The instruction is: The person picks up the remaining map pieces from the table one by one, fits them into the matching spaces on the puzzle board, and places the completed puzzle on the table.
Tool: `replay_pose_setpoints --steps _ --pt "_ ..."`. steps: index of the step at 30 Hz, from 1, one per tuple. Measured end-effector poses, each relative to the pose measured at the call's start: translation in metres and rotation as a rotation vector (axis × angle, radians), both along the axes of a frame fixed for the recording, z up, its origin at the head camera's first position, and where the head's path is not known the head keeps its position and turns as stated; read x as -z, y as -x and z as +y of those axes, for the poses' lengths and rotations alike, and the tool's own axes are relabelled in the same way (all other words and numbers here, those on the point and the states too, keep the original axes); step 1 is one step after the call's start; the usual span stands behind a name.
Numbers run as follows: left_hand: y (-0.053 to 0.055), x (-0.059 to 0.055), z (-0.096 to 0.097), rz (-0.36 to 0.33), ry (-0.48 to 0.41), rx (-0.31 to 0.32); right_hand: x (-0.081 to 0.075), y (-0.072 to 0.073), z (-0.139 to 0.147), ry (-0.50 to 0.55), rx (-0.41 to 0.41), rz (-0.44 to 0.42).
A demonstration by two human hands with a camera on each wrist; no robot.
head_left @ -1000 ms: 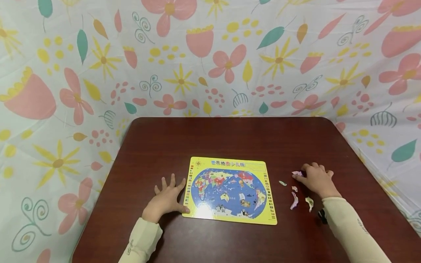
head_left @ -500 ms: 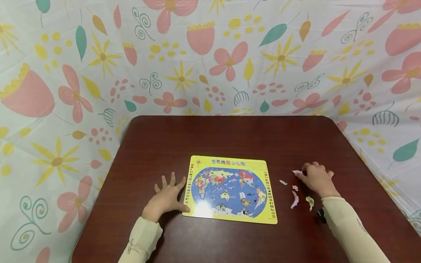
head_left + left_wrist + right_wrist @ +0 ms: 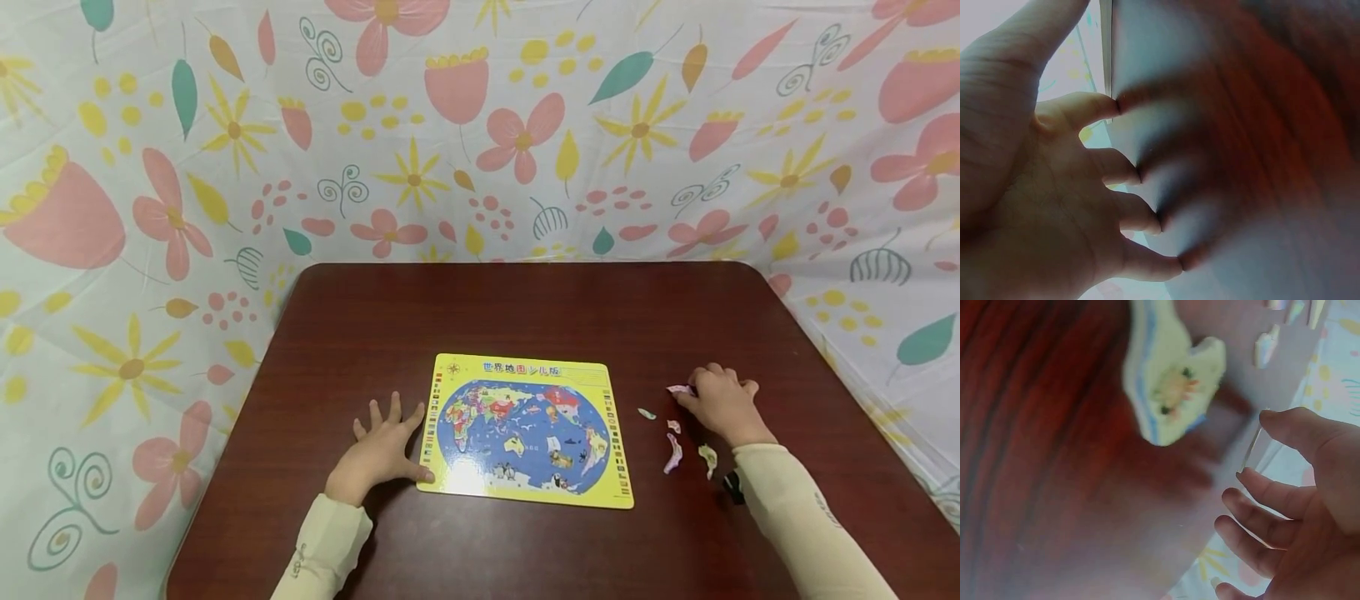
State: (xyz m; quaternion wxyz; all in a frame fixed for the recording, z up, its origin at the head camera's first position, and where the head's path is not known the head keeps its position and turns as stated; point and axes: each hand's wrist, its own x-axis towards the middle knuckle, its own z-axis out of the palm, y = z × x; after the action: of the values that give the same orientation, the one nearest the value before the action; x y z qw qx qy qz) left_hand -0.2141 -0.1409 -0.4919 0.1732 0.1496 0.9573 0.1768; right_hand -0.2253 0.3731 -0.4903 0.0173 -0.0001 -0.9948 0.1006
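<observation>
My left hand [image 3: 384, 450] lies beside the yellow world map puzzle board [image 3: 619, 492], its thumb on the lower left corner. The other fingers are spread, and in the left wrist view their fingertips [image 3: 1159, 226] touch the table. At the right, my right hand [image 3: 726, 406] pinches a thin pink-and-white puzzle piece [image 3: 679, 389] between thumb and forefinger. Edge-on, that held piece [image 3: 1251, 450] appears as a narrow strip in the right wrist view. A yellow puzzle piece [image 3: 708, 461] lies near the right wrist; its pale face and blue edge show close up.
Between board and right hand lie a small green piece [image 3: 647, 413], a small pink piece [image 3: 674, 426] and a long pinkish-purple piece [image 3: 673, 454]. The dark red table [image 3: 517, 308] meets a flowered cloth [image 3: 465, 167] behind and at the sides.
</observation>
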Motion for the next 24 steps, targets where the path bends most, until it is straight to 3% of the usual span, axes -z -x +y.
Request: replay_pose_setpoints --steps 10,24 --pt "-0.003 -0.002 0.000 -0.001 -0.025 0.004 -0.022 -0.001 -0.026 0.000 -0.053 0.057" --pt "-0.003 0.003 -0.001 0.020 -0.029 0.001 -0.028 0.001 -0.085 -0.003 -0.126 0.085"
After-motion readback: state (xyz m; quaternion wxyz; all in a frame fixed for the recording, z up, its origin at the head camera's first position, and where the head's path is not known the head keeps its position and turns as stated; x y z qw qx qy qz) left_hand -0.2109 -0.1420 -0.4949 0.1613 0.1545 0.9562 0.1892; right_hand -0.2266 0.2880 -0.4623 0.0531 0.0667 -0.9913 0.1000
